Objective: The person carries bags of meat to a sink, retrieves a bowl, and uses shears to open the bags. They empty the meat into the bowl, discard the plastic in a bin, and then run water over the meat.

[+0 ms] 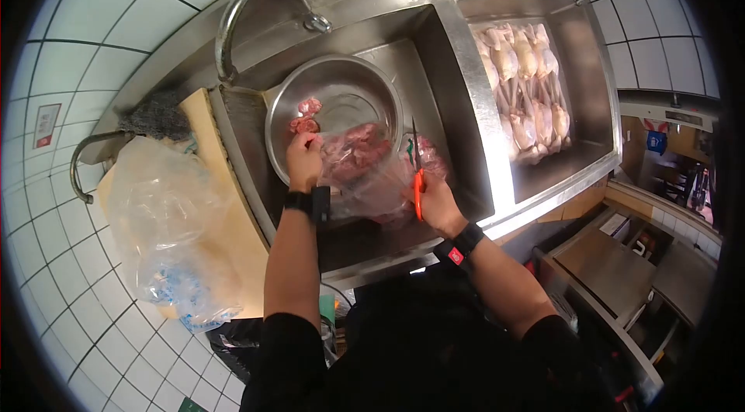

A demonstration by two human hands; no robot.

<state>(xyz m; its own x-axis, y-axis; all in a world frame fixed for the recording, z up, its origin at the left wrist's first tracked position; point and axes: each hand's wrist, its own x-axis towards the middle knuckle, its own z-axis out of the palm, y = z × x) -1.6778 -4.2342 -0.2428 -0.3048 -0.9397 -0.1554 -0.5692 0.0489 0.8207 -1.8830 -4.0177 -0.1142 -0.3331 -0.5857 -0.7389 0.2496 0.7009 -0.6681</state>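
Observation:
My left hand [304,160] pinches the edge of a clear plastic bag [365,188] with red meat [361,150] inside, over the front rim of a round steel bowl [277,121]. Two small pieces of meat [308,108] lie in the bowl near its left side. In my right hand [438,206] are orange-handled scissors [419,183], their dark blades pointing away from me. Another bagged portion of meat [432,160] shows beside the scissors, to the right of the bowl. The fingertips of my right hand are partly hidden.
The bowl stands in the left sink basin [458,102], under a curved faucet [233,20]. Plucked poultry [528,63] lies in rows in the right basin. Clear plastic bags [167,202] rest on a yellowish board [244,257] at the left, near a dark scrubbing pad [159,115].

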